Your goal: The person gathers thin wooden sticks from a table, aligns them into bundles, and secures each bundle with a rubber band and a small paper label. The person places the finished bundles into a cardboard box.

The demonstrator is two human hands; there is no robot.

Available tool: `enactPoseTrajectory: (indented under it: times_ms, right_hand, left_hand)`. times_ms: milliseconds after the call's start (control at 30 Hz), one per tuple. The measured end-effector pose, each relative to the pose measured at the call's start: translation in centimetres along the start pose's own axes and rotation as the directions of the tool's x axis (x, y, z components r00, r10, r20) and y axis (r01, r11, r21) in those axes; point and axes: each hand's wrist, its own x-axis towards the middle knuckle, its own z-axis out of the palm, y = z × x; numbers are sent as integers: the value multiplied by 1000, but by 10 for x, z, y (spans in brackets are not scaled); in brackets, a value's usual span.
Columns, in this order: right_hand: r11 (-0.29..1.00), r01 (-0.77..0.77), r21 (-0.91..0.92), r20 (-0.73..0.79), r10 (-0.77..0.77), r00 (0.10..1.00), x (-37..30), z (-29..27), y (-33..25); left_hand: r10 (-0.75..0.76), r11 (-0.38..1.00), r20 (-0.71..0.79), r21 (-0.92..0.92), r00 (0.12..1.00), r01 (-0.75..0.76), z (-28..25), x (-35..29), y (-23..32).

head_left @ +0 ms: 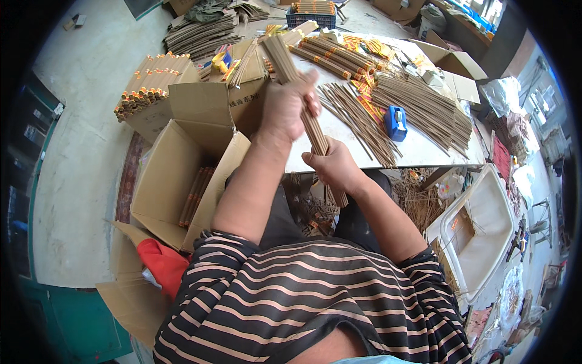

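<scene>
A bundle of thin brown incense sticks point(313, 132) slants over the front edge of the white table point(427, 156), its upper end leaning to the left. My left hand point(286, 108) is wrapped round the upper part of the bundle, slightly blurred. Lower down, my right hand point(338, 166) grips the same bundle, with the thumb lying along it. The lower ends stick out beneath my right hand, above my lap. Just right of the bundle, loose incense sticks point(357, 124) lie spread on the table, next to a blue tape dispenser point(396, 124).
More loose sticks point(424, 112) and wrapped bundles point(330, 57) cover the table. An open cardboard box point(163, 176) at my left holds several dark bundles point(197, 195). Behind it are stacked labelled bundles point(154, 82). A white tub point(479, 233) stands at the right.
</scene>
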Motion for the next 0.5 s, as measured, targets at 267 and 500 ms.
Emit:
enactPoseTrajectory:
  times_ms: [267, 500]
  right_hand:
    - [936, 182, -301, -173, -241, 955, -11, 5, 2]
    - [915, 253, -315, -187, -321, 928, 19, -7, 17]
  left_hand:
    - [342, 907, 12, 257, 940, -333, 44, -14, 46]
    - [382, 893, -43, 274, 923, -357, 48, 1, 34]
